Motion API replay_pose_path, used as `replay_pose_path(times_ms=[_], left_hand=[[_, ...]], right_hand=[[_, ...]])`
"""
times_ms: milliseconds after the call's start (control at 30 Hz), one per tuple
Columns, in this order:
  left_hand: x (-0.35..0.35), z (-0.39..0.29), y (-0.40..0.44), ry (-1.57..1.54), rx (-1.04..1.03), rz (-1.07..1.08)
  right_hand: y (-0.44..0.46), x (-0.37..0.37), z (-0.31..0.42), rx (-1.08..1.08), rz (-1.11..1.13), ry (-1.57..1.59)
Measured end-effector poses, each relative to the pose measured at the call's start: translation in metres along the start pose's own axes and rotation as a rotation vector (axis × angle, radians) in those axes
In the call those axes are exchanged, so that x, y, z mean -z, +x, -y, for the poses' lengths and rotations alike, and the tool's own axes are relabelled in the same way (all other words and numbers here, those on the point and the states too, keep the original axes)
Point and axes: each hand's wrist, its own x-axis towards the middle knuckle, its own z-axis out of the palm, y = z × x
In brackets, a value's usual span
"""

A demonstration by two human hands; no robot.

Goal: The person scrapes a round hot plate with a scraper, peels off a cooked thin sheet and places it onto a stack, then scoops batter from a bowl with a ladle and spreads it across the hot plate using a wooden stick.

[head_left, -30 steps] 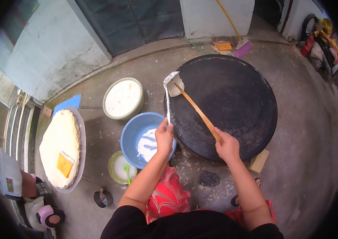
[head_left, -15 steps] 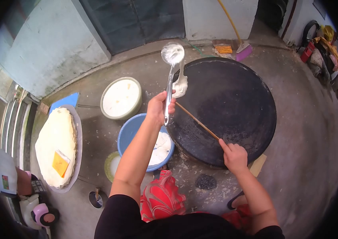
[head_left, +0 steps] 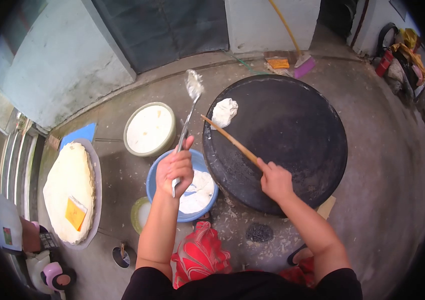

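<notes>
My left hand [head_left: 175, 171] is closed round the handle of a metal ladle [head_left: 194, 86], raised above the blue basin [head_left: 152, 181]. White batter coats the ladle's bowl. A lump of batter [head_left: 224, 112] rests near the left edge of the large round black griddle [head_left: 282, 135]. Over the griddle, my right hand [head_left: 276, 181] grips a wooden spreader stick [head_left: 235, 141], index finger along it. The stick's far end is close to the lump; whether they touch I cannot tell. More white batter [head_left: 200, 194] sits inside the blue basin.
A pale tub [head_left: 127, 145] of white mixture stands behind the basin, and a small green bowl [head_left: 136, 216] beside it. At left, a stack of thin flatbreads [head_left: 67, 175] bears an orange packet [head_left: 76, 214]. A broom [head_left: 304, 66] leans by the back wall.
The batter has dropped from the ladle onto the griddle. My left hand has moved left and down with the ladle. The right hand has shifted left, bringing the stick near the lump.
</notes>
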Motion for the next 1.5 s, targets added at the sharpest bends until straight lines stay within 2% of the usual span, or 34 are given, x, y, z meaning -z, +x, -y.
replay_pose_path(times_ms=[67, 100, 167, 233, 300, 367, 433, 500, 567, 633, 700, 767, 833, 867, 900, 967, 1000, 1100, 1167, 1200, 1233, 1300, 1367, 1433, 1500], left_hand=[[0.01, -0.002, -0.02, -0.006, -0.018, -0.019], [0.015, -0.003, -0.031, -0.011, -0.042, -0.033], [0.028, -0.006, -0.058, -0.011, -0.101, -0.083], [0.046, -0.01, -0.088, -0.028, -0.177, -0.151], [0.065, -0.011, -0.113, -0.086, -0.256, -0.217], [0.084, -0.013, -0.131, -0.143, -0.298, -0.301], [0.103, -0.016, -0.143, -0.19, -0.337, -0.383], [0.117, -0.02, -0.153, -0.256, -0.358, -0.442], [0.127, -0.019, -0.156, -0.252, -0.361, -0.449], [0.136, -0.016, -0.154, -0.255, -0.395, -0.489], [0.141, -0.016, -0.155, -0.292, -0.374, -0.482], [0.14, -0.018, -0.154, -0.25, -0.355, -0.526], [0.142, -0.02, -0.154, -0.256, -0.34, -0.506], [0.143, -0.02, -0.152, -0.267, -0.332, -0.49], [0.143, -0.02, -0.149, -0.27, -0.331, -0.487], [0.141, -0.017, -0.148, -0.258, -0.37, -0.544], [0.143, -0.017, -0.15, -0.257, -0.37, -0.553], [0.143, -0.022, -0.153, -0.241, -0.36, -0.56], [0.147, -0.025, -0.154, -0.25, -0.331, -0.519], [0.148, -0.026, -0.154, -0.251, -0.324, -0.512], [0.149, -0.027, -0.153, -0.25, -0.34, -0.529], [0.149, -0.026, -0.153, -0.248, -0.354, -0.562], [0.145, -0.024, -0.153, -0.23, -0.366, -0.595], [0.146, -0.027, -0.155, -0.229, -0.35, -0.593], [0.149, -0.028, -0.153, -0.235, -0.323, -0.58]], right_hand=[[0.021, -0.003, -0.021, 0.09, -0.104, -0.233], [0.03, 0.0, -0.023, 0.03, -0.097, -0.262], [0.03, 0.005, -0.011, -0.146, -0.115, 0.102], [0.011, 0.006, 0.003, -0.105, -0.123, 0.265], [0.008, 0.005, 0.001, -0.05, -0.051, 0.175], [0.019, -0.001, -0.019, -0.061, -0.073, -0.195], [0.029, -0.003, -0.029, -0.091, -0.107, -0.218], [0.031, -0.004, -0.016, -0.256, -0.101, 0.14], [0.013, -0.01, 0.003, -0.137, -0.173, 0.261], [0.021, -0.003, -0.004, -0.092, -0.058, -0.093], [0.044, -0.003, -0.037, -0.172, -0.149, -0.208], [0.049, 0.0, -0.029, -0.293, -0.11, -0.05], [0.038, -0.02, -0.012, -0.273, -0.23, 0.211], [0.033, -0.01, 0.007, -0.215, -0.173, 0.213], [0.033, -0.005, 0.018, -0.168, -0.007, 0.122], [0.05, -0.01, 0.003, -0.108, -0.035, -0.173], [0.062, -0.012, -0.017, -0.156, -0.078, -0.263], [0.069, -0.003, -0.03, -0.337, -0.121, -0.069], [0.049, -0.027, -0.022, -0.35, -0.244, 0.258], [0.036, -0.02, -0.004, -0.223, -0.26, 0.239], [0.029, -0.008, 0.008, -0.214, -0.035, 0.153], [0.039, -0.016, -0.021, -0.153, -0.118, -0.144], [0.06, -0.005, -0.057, -0.275, -0.171, -0.245], [0.065, -0.001, -0.05, -0.447, -0.09, -0.111], [0.058, -0.02, -0.029, -0.493, -0.175, 0.173]])
